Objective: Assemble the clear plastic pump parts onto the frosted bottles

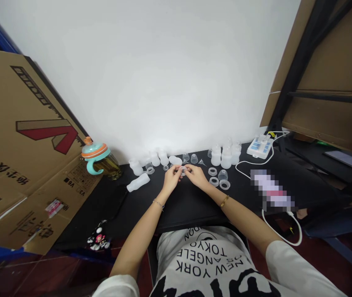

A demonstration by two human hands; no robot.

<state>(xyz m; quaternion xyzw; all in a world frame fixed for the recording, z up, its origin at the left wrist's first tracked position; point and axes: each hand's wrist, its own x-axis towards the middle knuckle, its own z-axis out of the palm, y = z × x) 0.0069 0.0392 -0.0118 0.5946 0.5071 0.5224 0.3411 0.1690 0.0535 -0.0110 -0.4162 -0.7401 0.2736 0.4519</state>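
Both hands meet over the middle of the black table (pixel 182 206). My left hand (pixel 172 177) and my right hand (pixel 195 175) pinch a small clear ring (pixel 183 168) between their fingertips, one on each side. Just behind them lie white round caps (pixel 175 160) and clear domed covers (pixel 194 159). A white bottle (pixel 138 182) lies on its side left of my left hand. To the right of my right hand are several loose rings (pixel 214 181) and a clear nipple part (pixel 223 175). Assembled bottles (pixel 226 156) stand behind those rings.
A teal-lidded drink jug (pixel 102 159) stands at the left beside a large cardboard box (pixel 24 144). On the right are a white power strip (pixel 259 146), its cable and a pixelated phone-like item (pixel 271 187). A beaded charm (pixel 98 238) hangs at the front left edge.
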